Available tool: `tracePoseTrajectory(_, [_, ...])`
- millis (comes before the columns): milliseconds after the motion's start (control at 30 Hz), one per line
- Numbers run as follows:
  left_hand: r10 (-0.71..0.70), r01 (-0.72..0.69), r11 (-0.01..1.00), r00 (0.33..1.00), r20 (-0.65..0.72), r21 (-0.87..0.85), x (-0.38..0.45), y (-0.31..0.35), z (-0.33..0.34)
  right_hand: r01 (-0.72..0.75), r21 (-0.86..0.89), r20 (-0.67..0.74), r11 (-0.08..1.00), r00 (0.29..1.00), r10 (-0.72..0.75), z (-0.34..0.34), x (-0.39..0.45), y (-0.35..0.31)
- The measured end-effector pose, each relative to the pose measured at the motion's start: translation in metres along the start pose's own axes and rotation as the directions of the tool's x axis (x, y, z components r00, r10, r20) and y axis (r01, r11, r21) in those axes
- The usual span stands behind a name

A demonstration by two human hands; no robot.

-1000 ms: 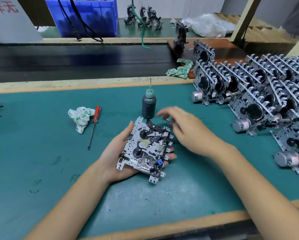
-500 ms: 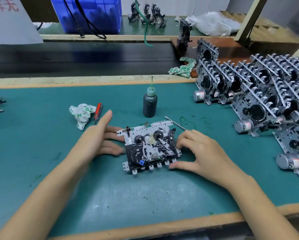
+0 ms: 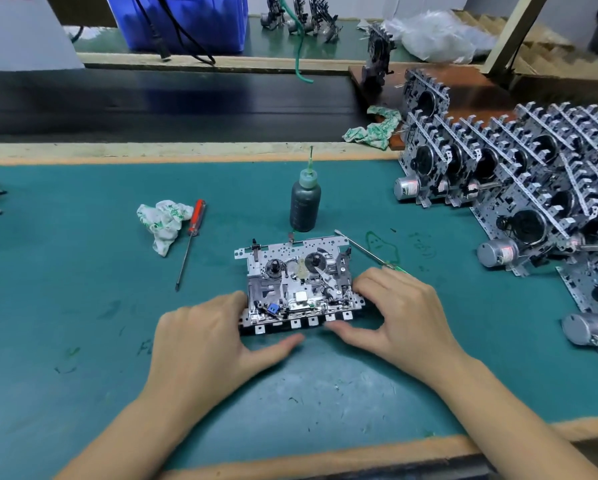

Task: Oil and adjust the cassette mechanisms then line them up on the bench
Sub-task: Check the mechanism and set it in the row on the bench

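Both hands grip one cassette mechanism (image 3: 297, 280) on the worktop (image 3: 82, 306): left hand (image 3: 204, 341) and right hand (image 3: 401, 317) pinch its opposite ends, just before the oil bottle (image 3: 304, 202).

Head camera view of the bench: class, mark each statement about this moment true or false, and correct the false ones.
1. The cassette mechanism lies flat on the green mat. True.
2. Both hands touch it, the left hand and the right hand. True.
3. The oil bottle lies tipped over. False: it stands upright beyond the mechanism.
4. The red-handled screwdriver is in the right hand. False: it lies on the mat beside a crumpled cloth.
5. Finished mechanisms stand in rows at the right. True.
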State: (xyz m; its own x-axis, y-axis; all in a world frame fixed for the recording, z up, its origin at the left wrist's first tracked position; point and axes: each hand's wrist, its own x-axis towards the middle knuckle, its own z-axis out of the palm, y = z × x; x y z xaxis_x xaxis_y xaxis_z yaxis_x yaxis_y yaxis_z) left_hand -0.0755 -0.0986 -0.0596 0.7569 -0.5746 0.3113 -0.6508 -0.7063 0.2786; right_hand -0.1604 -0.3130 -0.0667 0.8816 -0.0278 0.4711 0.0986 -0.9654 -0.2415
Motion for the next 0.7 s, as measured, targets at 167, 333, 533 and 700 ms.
tracePoseTrajectory(167, [-0.019, 0.015, 0.997, 0.998, -0.055, -0.069, 0.001, 0.000, 0.003, -0.020, 0.044, -0.049, 0.999, 0.999, 0.022, 0.004, 0.000, 0.001])
tracePoseTrajectory(333, [-0.130, 0.125, 0.987, 0.990, -0.050, -0.103, 0.001, 0.004, 0.007, 0.011, 0.099, -0.014, 0.995, 1.000, -0.009, 0.006, -0.001, 0.003])
tracePoseTrajectory(533, [-0.107, 0.108, 0.976, 0.994, 0.017, -0.191, 0.005, 0.000, 0.007, 0.007, 0.067, -0.040, 0.998, 0.999, -0.004, 0.005, -0.003, 0.001])
tracePoseTrajectory(700, [0.009, 0.003, 0.966, 0.999, 0.046, -0.258, 0.003, -0.009, 0.006, -0.003, 0.001, -0.067, 1.000, 0.998, 0.003, 0.006, -0.003, 0.002])
